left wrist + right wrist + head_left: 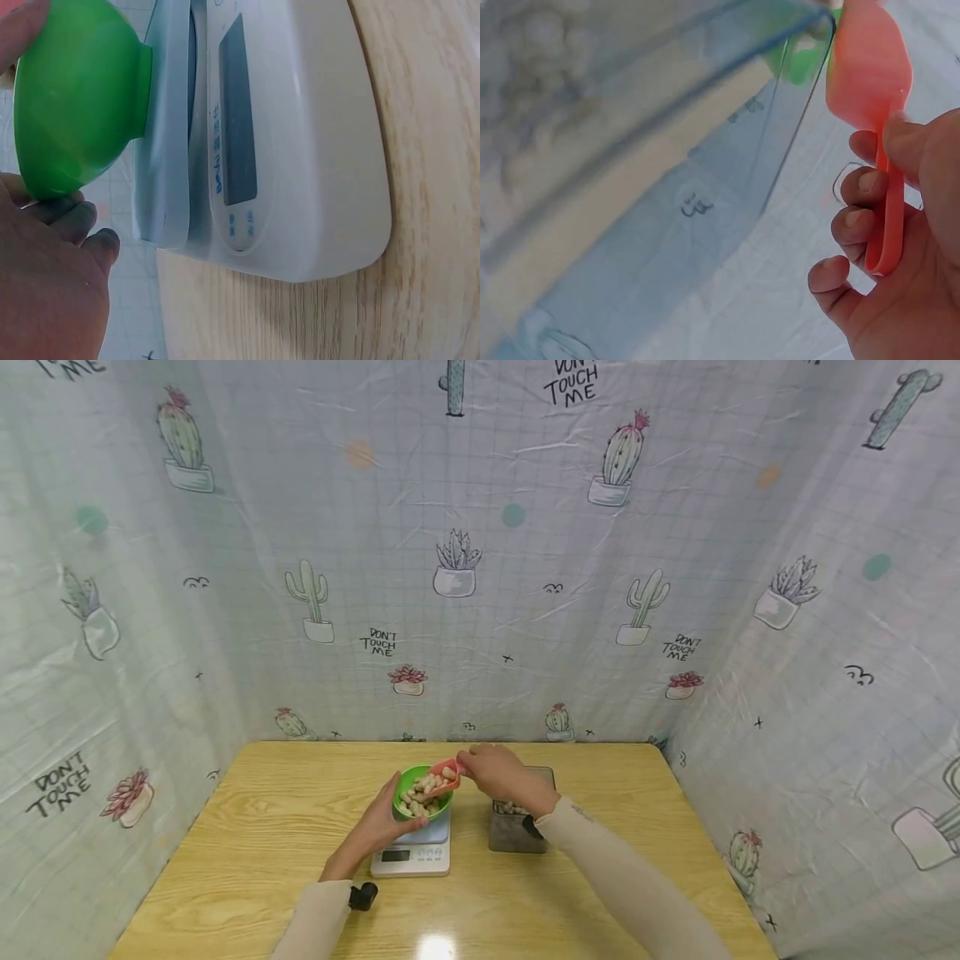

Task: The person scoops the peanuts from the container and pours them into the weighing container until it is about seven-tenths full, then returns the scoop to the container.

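A green bowl [82, 97] with unshelled peanuts [417, 802] in it stands on the platform of a white digital scale [412, 862]. My left hand [381, 820] grips the bowl at its sides, thumb near the front and fingers on the far left. Over the bowl's right rim a coral-red scoop [870, 64], loaded with more peanuts, is tipped toward the bowl. Its handle lies in the curled fingers and thumb of my right hand [498, 774]. The scale's display [238, 112] looks dark, with no readable number.
To the right of the scale, partly beneath my right forearm, is a clear rectangular container [517, 841] with peanuts inside. Both stand on a wood-grain table [285, 827]. A cactus-print curtain [480, 635] hangs behind the table and along its sides.
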{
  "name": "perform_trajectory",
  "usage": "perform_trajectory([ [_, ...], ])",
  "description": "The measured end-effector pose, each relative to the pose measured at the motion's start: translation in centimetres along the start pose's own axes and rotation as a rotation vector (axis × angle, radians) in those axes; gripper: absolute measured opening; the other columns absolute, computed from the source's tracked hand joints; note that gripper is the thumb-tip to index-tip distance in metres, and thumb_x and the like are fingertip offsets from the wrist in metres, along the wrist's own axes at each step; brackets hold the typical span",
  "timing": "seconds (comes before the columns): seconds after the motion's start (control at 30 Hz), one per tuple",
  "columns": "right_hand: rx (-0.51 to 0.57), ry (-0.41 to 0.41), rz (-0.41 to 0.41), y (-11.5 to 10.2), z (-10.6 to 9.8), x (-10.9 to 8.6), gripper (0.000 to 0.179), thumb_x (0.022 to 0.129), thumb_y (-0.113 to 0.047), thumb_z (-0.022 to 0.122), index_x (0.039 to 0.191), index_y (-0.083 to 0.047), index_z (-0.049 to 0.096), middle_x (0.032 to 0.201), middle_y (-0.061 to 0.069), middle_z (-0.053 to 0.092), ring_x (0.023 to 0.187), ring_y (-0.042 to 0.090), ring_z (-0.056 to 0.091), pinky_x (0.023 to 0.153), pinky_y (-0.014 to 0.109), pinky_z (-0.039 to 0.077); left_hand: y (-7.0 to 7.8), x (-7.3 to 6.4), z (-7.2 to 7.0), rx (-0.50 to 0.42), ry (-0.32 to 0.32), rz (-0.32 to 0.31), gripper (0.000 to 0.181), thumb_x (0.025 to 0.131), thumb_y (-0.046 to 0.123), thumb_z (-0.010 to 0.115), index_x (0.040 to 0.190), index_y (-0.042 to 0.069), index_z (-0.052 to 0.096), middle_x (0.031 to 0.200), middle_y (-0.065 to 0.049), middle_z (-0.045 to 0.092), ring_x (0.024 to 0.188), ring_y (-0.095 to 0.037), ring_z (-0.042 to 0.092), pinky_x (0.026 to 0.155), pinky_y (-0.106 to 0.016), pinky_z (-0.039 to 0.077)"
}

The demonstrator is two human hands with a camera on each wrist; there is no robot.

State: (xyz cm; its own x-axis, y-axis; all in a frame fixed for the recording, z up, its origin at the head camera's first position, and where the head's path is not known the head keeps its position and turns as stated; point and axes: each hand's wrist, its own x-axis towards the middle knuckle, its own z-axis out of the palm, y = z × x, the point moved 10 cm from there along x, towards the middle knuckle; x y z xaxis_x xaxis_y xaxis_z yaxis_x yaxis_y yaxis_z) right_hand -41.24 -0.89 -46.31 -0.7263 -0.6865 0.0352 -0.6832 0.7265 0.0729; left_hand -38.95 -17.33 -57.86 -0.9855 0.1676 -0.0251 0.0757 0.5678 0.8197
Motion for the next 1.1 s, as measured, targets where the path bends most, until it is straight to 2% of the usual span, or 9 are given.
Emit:
perform_trajectory([
  [0.2,-0.162,0.032,-0.066,-1.3,-1.1,0.4,0.016,0.104,-0.029,0.048,0.108,-0.021,0.061,0.088,-0.002,0.062,0.078,0.016,0.06,0.062,0.031,0.041,-0.1,0.1,0.0,0.009,-0.001,-0.006,0.117,0.079,0.048,0.079,0.159,0.006,0.004,0.162,-0.026,0.012,0.147,-0.048,0.019,0.112,-0.065,0.027],
  [0.33,-0.27,0.05,-0.092,-1.6,-2.0,0.6,0.015,0.104,-0.023,0.049,0.11,-0.021,0.062,0.092,-0.002,0.064,0.082,0.015,0.062,0.066,0.031,0.047,-0.1,0.2,-0.1,0.013,-0.005,-0.002,0.116,0.081,0.048,0.078,0.159,0.006,0.002,0.163,-0.026,0.011,0.147,-0.048,0.019,0.112,-0.065,0.028],
  [0.47,-0.301,0.042,-0.09,-1.6,-3.0,0.7,0.016,0.102,-0.021,0.053,0.114,-0.023,0.064,0.1,-0.002,0.068,0.091,0.016,0.065,0.076,0.034,0.053,0.1,0.2,-0.2,0.021,0.0,0.01,0.117,0.08,0.047,0.079,0.159,0.004,0.003,0.162,-0.026,0.012,0.147,-0.048,0.02,0.112,-0.065,0.029],
  [0.6,-0.3,0.032,-0.074,-1.4,-3.3,0.6,0.018,0.102,-0.026,0.054,0.116,-0.024,0.064,0.105,-0.003,0.069,0.098,0.016,0.066,0.081,0.036,0.053,0.0,0.1,-0.2,0.021,0.013,0.009,0.117,0.079,0.047,0.08,0.158,0.003,0.006,0.162,-0.026,0.014,0.147,-0.047,0.021,0.112,-0.064,0.029],
  [0.7,-0.275,0.059,-0.074,-1.1,-3.4,0.3,0.018,0.102,-0.027,0.054,0.114,-0.023,0.065,0.105,-0.002,0.069,0.099,0.017,0.066,0.081,0.037,0.054,-0.1,-0.1,-0.2,0.015,0.019,0.003,0.117,0.078,0.046,0.081,0.158,0.003,0.007,0.162,-0.026,0.014,0.147,-0.047,0.021,0.112,-0.065,0.028],
  [0.77,-0.221,0.08,-0.073,-0.8,-3.4,0.0,0.016,0.102,-0.028,0.054,0.11,-0.021,0.065,0.102,-0.001,0.069,0.097,0.018,0.065,0.082,0.037,0.054,-0.1,-0.2,-0.2,0.011,0.018,-0.002,0.117,0.079,0.046,0.081,0.158,0.004,0.006,0.162,-0.025,0.013,0.147,-0.047,0.02,0.112,-0.065,0.028],
  [0.9,-0.094,0.138,-0.069,0.3,-3.7,-0.9,0.017,0.101,-0.03,0.054,0.105,-0.018,0.064,0.089,-0.001,0.063,0.081,0.017,0.06,0.073,0.033,0.05,0.0,-0.1,-0.4,0.015,0.024,0.008,0.118,0.079,0.046,0.08,0.158,0.004,0.004,0.163,-0.025,0.009,0.147,-0.048,0.018,0.113,-0.066,0.026],
  [1.0,-0.027,0.178,-0.056,1.3,-3.8,-1.9,0.016,0.101,-0.028,0.054,0.107,-0.016,0.063,0.083,-0.001,0.058,0.073,0.016,0.054,0.067,0.03,0.045,0.2,-0.2,-0.6,0.032,0.036,0.027,0.12,0.079,0.046,0.08,0.159,0.005,0.001,0.165,-0.022,0.003,0.148,-0.048,0.015,0.113,-0.066,0.025],
  [1.1,0.028,0.219,-0.014,2.6,-3.8,-3.4,0.016,0.101,-0.025,0.055,0.111,-0.016,0.063,0.085,-0.001,0.06,0.075,0.015,0.056,0.067,0.03,0.047,0.7,-0.4,-1.0,0.05,0.043,0.041,0.119,0.08,0.048,0.078,0.159,0.007,-0.001,0.165,-0.019,-0.001,0.149,-0.048,0.013,0.113,-0.066,0.026],
])
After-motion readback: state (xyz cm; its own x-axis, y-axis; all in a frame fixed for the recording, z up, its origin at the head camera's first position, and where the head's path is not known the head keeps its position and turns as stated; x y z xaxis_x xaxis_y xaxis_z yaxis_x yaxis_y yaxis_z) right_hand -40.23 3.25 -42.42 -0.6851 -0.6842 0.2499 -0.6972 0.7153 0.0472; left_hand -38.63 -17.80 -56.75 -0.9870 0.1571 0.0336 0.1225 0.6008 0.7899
